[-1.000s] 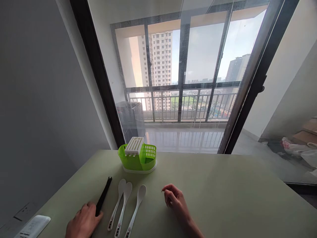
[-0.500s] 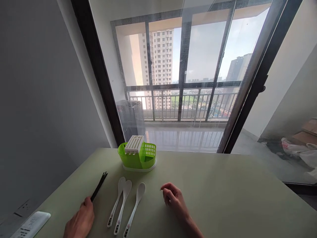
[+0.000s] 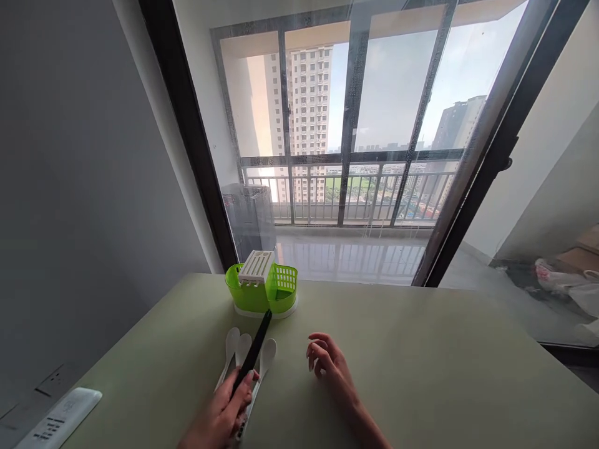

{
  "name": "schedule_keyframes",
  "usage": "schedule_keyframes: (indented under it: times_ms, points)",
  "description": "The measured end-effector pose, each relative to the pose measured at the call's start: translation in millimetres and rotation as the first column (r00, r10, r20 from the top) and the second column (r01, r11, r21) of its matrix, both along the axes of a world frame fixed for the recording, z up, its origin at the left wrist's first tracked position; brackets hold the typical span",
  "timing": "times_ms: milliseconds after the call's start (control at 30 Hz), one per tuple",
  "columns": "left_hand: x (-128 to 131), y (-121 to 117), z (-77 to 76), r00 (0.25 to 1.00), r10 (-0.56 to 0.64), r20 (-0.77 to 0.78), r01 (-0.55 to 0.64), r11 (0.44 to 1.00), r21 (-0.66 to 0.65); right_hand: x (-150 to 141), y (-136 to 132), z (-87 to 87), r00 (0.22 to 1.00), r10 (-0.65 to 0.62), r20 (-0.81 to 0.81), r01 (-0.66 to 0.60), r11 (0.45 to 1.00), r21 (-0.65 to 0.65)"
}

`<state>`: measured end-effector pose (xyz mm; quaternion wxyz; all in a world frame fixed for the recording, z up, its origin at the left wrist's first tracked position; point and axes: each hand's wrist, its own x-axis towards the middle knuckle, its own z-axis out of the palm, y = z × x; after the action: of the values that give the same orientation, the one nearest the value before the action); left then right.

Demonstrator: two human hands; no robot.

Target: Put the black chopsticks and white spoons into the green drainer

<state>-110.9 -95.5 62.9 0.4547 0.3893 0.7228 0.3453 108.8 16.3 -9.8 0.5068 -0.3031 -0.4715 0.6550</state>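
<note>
My left hand (image 3: 224, 408) is closed around a bundle of black chopsticks (image 3: 256, 346), which slants up and away over the spoons. Their far tips appear in front of the green cutlery basket (image 3: 250, 300). Three white spoons lie beneath: a left spoon (image 3: 233, 340), a middle spoon (image 3: 244, 347) and a right spoon (image 3: 268, 353). The hand and chopsticks cover much of their handles. To the right, my right hand (image 3: 332, 366) is over the table with loosely bent fingers held apart, and nothing shows in it.
The basket has a white slotted top (image 3: 257, 266) and a white base, near the far edge of the pale green table (image 3: 412, 362). A white remote control-like object (image 3: 65, 415) lies at the near left. Beyond the table stands a glass door with a dark frame (image 3: 187, 125).
My left hand has lifted the chopsticks from the left side of the table and carried them right, over the spoons. My right hand has stayed in nearly the same place, its fingers slightly more spread.
</note>
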Motion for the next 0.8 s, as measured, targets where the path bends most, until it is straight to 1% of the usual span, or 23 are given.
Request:
schedule_keyframes:
  times_ms: [33,100,167,267,367,467,567,667,700,733,800]
  points:
    - [17,1,-4.6,0.985,-0.09,0.146,0.098,0.994,-0.043,2,0,0.7,1.0,-0.016,-0.015,0.016,1.0,-0.002]
    - [44,2,-15.1,0.924,-0.194,0.329,0.217,0.976,-0.036,5,2,0.8,0.996,-0.045,-0.072,0.044,0.999,-0.012]
    - [63,4,-24.4,0.881,-0.242,0.407,0.287,0.956,-0.054,8,5,-1.1,0.987,-0.053,-0.152,0.048,0.998,-0.039]
    - [81,6,-31.8,0.851,-0.277,0.445,0.35,0.933,-0.088,10,8,-6.0,0.972,-0.027,-0.234,0.008,0.996,-0.084]
    - [91,8,-32.9,0.859,-0.265,0.439,0.364,0.918,-0.158,10,8,-8.8,0.979,-0.008,-0.203,-0.01,0.996,-0.087]
    - [96,11,-34.6,0.879,-0.221,0.423,0.334,0.917,-0.216,9,6,-6.8,0.991,-0.01,-0.133,-0.001,0.997,-0.08]
    - [99,16,-40.9,0.888,-0.191,0.419,0.298,0.932,-0.208,9,6,-2.6,0.998,0.003,-0.07,-0.006,0.999,-0.045]
    - [103,19,-49.6,0.916,-0.186,0.356,0.272,0.939,-0.208,8,4,-0.7,0.998,-0.01,0.062,0.009,1.0,0.017]
    - [105,19,-52.3,0.931,-0.194,0.308,0.257,0.949,-0.18,8,4,-0.9,0.995,-0.025,0.102,0.022,0.999,0.029]
    - [107,18,-54.6,0.947,-0.208,0.244,0.243,0.962,-0.122,7,3,-1.4,0.99,-0.046,0.134,0.041,0.998,0.039]
    - [112,17,-58.6,0.97,-0.228,0.084,0.224,0.973,0.057,4,1,-3.1,0.977,-0.106,0.183,0.092,0.992,0.084]
